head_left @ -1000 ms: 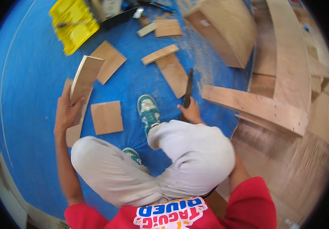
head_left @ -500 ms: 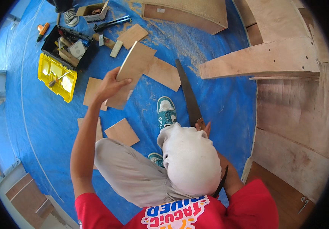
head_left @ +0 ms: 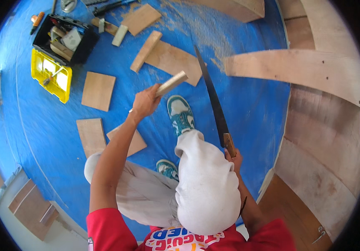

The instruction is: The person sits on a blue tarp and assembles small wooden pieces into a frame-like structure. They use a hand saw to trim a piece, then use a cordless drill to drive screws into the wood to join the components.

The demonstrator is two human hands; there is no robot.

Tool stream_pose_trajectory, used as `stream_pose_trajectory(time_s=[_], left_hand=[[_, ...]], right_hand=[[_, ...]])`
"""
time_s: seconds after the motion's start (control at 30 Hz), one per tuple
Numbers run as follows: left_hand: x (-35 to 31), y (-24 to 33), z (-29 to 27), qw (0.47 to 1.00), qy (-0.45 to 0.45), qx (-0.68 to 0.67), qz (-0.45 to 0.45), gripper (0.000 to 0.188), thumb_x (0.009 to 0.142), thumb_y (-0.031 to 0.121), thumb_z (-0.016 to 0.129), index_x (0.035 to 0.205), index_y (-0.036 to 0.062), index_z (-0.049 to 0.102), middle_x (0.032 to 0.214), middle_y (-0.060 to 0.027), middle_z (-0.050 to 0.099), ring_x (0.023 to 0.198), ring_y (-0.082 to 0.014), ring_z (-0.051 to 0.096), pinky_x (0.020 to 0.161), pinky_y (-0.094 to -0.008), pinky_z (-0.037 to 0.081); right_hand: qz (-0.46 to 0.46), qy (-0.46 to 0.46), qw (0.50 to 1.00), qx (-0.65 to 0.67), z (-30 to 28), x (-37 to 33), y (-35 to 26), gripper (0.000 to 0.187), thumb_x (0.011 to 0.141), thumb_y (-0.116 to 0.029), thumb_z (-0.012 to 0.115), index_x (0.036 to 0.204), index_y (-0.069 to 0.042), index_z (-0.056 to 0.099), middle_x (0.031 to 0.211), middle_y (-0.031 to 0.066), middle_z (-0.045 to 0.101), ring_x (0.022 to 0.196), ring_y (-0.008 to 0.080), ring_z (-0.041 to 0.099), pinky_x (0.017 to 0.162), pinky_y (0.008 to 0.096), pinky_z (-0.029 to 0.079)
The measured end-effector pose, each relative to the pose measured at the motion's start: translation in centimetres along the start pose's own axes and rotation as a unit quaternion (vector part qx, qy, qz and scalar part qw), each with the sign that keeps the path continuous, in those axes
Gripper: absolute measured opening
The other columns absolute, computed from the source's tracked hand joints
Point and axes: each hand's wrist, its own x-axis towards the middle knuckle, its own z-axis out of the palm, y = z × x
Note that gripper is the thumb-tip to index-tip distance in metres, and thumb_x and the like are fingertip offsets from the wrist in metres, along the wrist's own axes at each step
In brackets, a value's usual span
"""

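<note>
Left hand [head_left: 146, 101] grips a board [head_left: 171, 83], right hand [head_left: 235, 160] a saw [head_left: 214, 100]: apparently a positioning step, next calling for steady board support.

We see bright light paling the blue plastic sheet [head_left: 255, 117] at left, white glare on the yellow plastic toolbox lid [head_left: 47, 69], and fisheye bending near dark corners.

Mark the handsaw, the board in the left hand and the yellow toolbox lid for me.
Handsaw [head_left: 215, 102]: head view, middle of the dark blade.
Held board [head_left: 171, 84]: head view, its pale, narrow edge.
Yellow toolbox lid [head_left: 58, 95]: head view, its near rim.
</note>
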Motion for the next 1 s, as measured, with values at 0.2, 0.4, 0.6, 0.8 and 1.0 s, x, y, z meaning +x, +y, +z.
stream_pose_trajectory(time_s=[0.2, 0.4, 0.6, 0.8, 1.0], left_hand=[[-3.0, 3.6, 7.2, 0.992, -0.099, 0.060, -0.050, 0.035, 0.086, 0.010, 0.069, 0.117, 0.0084, 0.053, 0.097, -0.0204, 0.070, 0.091, -0.0432, 0.070, 0.075, -0.0549, 0.055], [-2.7, 4.6, 8.5, 0.995, -0.046, 0.064, -0.062, 0.039, 0.087, 0.013, 0.072, 0.123, 0.0110, 0.060, 0.093, -0.0184, 0.072, 0.085, -0.0426, 0.070, 0.072, -0.0537, 0.055], [-3.9, 3.7, 8.3, 0.996, -0.035, 0.072, -0.045, 0.028, 0.091, 0.017, 0.073, 0.118, 0.0146, 0.070, 0.093, -0.0163, 0.072, 0.083, -0.0405, 0.070, 0.071, -0.0508, 0.056], [-4.2, 2.6, 8.5, 0.995, -0.046, 0.084, -0.035, 0.027, 0.090, 0.016, 0.073, 0.118, 0.0144, 0.070, 0.093, -0.0151, 0.072, 0.082, -0.0397, 0.070, 0.069, -0.0506, 0.055], [-4.3, 2.2, 9.3, 0.996, -0.043, 0.070, -0.023, 0.031, 0.088, 0.014, 0.074, 0.119, 0.0133, 0.069, 0.096, -0.0149, 0.072, 0.082, -0.0397, 0.070, 0.068, -0.0504, 0.055]], right_hand=[[-0.086, 0.031, 0.994, -0.061, -0.5, -2.7, -6.5, 0.025, 0.089, -0.020, 0.083, 0.090, -0.003, 0.065, 0.067, 0.0115, 0.065, 0.057, 0.0185, 0.062, 0.056, 0.0347, 0.049], [-0.049, -0.012, 0.997, -0.051, 1.5, -2.3, -6.5, 0.027, 0.088, -0.022, 0.084, 0.093, -0.003, 0.065, 0.067, 0.0124, 0.066, 0.056, 0.0228, 0.064, 0.054, 0.0369, 0.050], [-0.114, -0.024, 0.988, -0.105, 0.3, -2.9, -5.5, 0.031, 0.087, -0.026, 0.085, 0.094, -0.004, 0.064, 0.066, 0.0146, 0.066, 0.054, 0.0303, 0.067, 0.052, 0.0402, 0.052], [-0.071, -0.069, 0.990, -0.096, -1.5, -5.7, -6.2, 0.034, 0.087, -0.030, 0.084, 0.092, -0.004, 0.063, 0.068, 0.0155, 0.067, 0.057, 0.0343, 0.068, 0.052, 0.0423, 0.053], [-0.087, -0.046, 0.983, -0.155, 2.2, -1.6, -6.5, 0.032, 0.089, -0.029, 0.083, 0.087, -0.005, 0.062, 0.067, 0.0160, 0.066, 0.056, 0.0357, 0.066, 0.052, 0.0428, 0.050]])
